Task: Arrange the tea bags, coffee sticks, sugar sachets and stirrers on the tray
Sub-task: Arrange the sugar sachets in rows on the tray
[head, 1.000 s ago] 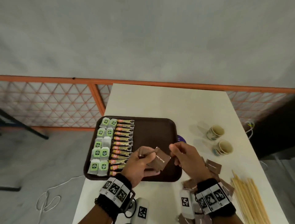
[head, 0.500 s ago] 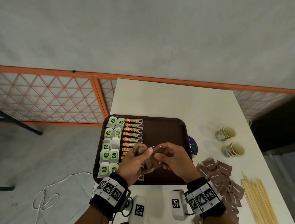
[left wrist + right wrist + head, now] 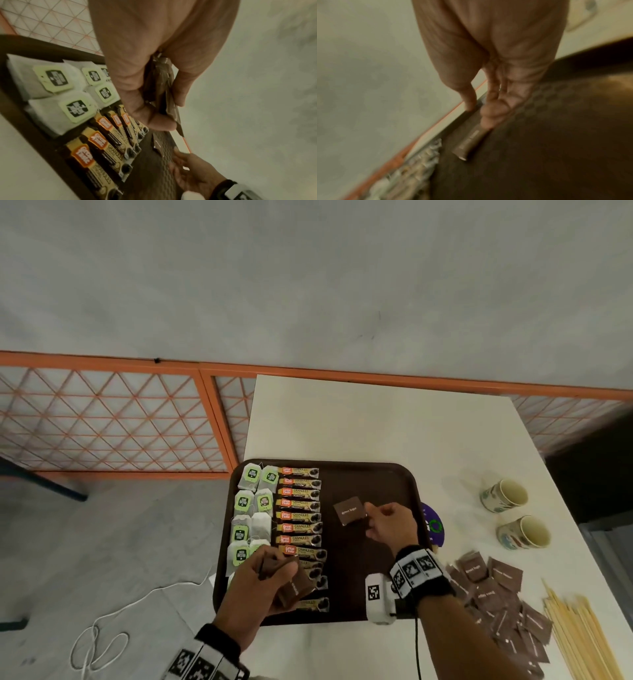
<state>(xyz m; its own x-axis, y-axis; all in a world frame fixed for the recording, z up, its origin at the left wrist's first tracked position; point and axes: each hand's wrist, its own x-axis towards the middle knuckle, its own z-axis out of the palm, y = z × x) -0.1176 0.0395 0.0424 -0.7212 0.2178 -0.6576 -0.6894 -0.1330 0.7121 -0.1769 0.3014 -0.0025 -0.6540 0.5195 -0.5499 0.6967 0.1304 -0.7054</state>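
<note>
On the white table (image 3: pixel 359 419) in front of you, item by item: one dark brown tray (image 3: pixel 383 474), holding at its 9 o'clock side two columns of tea bags (image 3: pixel 255 508) with green tags, and just beside them, toward the tray's centre, a single column of coffee sticks (image 3: pixel 300 517) lying crosswise. Off the tray at 3 o'clock: two paper cups (image 3: pixel 513 511), one behind the other, each tipped with its mouth toward the right. At 4 to 5 o'clock of the tray: a loose heap of brown sugar sachets (image 3: pixel 496 594) on the table, and beyond them, at the table's right edge, a bundle of pale wooden stirrers (image 3: pixel 579 642). A purple disc (image 3: pixel 433 523) peeks out from under the tray's right rim. An orange lattice fence (image 3: pixel 113 419) runs behind the table at 12 o'clock; a white cable (image 3: pixel 102 635) lies on the floor at 8 o'clock. Nothing lies on the tray's right half except one sachet (image 3: pixel 350 510), printed side up, near the tray's middle. Your right hand (image 3: pixel 390 525) is at that sachet's 3 o'clock edge, thumb and curled fingertips pinching it at the edge while it sits low over the tray floor; the right wrist view is blurred but shows the same pinch. Your left hand (image 3: pixel 263 583) hovers over the near end of the coffee column at the tray's 7 o'clock, fingers and thumb curled round a small stack of sachets (image 3: pixel 294 587), held edge-on in the left wrist view.
</note>
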